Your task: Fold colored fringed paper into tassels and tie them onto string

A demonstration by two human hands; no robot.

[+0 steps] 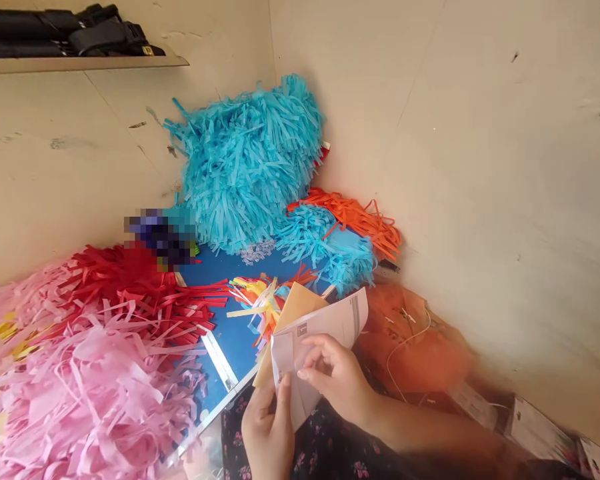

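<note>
My left hand (269, 427) grips the lower left edge of a printed white sheet of paper (330, 327), thumb on top. Behind that sheet a yellow-orange piece of paper (300, 301) sticks out, in the same grip. A narrow folded strip shows along the sheet's left side. In front of the sheet is my right hand (333, 373), its fingers curled and its thumb and index finger apart, with nothing visible between them. A small bunch of mixed-colour paper strips (266, 308) lies just beyond the papers.
Pink (95, 387) and red fringe (130, 287) heaps cover the left of the blue table (240, 343). A large turquoise fringe pile (250, 160) leans in the corner, near smaller blue (325, 243) and orange fringe (360, 220). An orange bag (410, 340) sits at right.
</note>
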